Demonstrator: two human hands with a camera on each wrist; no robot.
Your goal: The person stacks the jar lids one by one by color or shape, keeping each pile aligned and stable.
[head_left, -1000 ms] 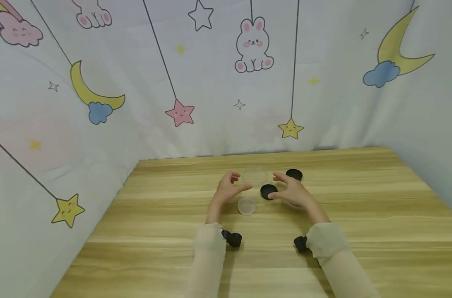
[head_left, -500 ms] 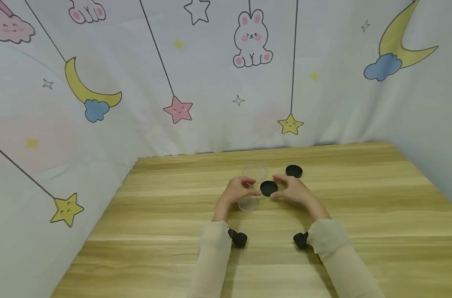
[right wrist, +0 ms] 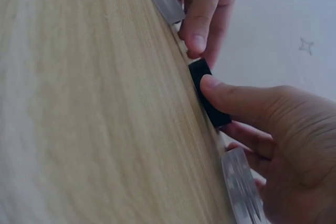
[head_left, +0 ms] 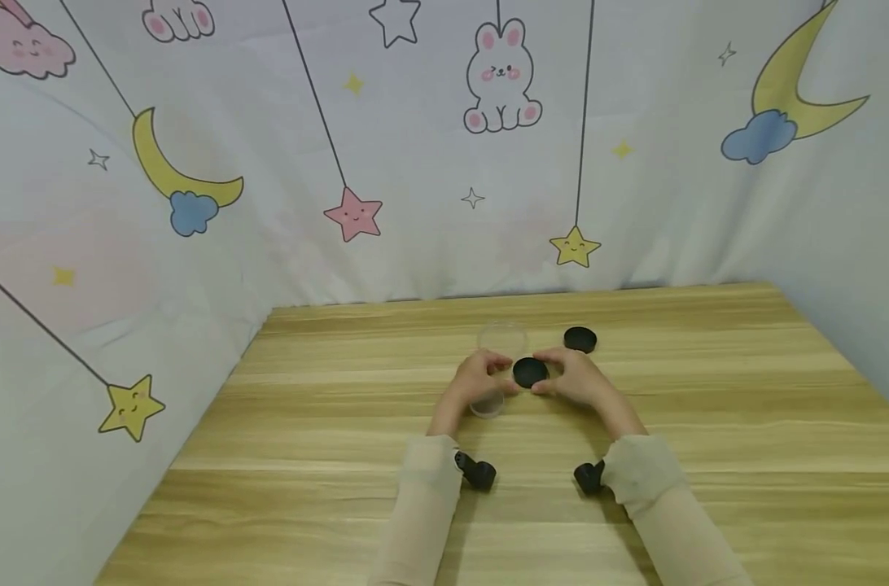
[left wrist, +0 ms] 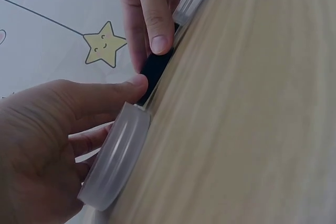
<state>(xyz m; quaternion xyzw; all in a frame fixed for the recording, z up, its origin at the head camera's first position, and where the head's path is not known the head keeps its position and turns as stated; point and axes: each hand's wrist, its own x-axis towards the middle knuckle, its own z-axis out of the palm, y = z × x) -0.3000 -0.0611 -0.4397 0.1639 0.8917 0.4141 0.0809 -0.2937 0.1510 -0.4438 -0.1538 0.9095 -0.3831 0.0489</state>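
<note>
A round black lid (head_left: 530,373) lies on the wooden table between the two hands. My right hand (head_left: 578,378) holds its right side, the thumb on the near edge and fingers behind, as the right wrist view shows. My left hand (head_left: 481,378) is at the lid's left side with thumb and fingers apart; the right wrist view shows a slight gap before the lid (right wrist: 209,93). A clear round dish (left wrist: 118,156) sits under the left hand, partly covered by it in the head view. Another clear round piece (right wrist: 241,187) is beside the right hand, hidden in the head view.
A second black lid (head_left: 580,339) lies behind the right hand. A larger clear disc (head_left: 501,335) is behind the left hand. The wooden table (head_left: 327,423) meets a printed curtain (head_left: 415,163) at the back. Small black cameras (head_left: 477,472) sit at the wrists.
My left hand has moved right, from beside the clear dish to the black lid's left side. My right hand has closed in on the lid's right edge. The lid stays in place.
</note>
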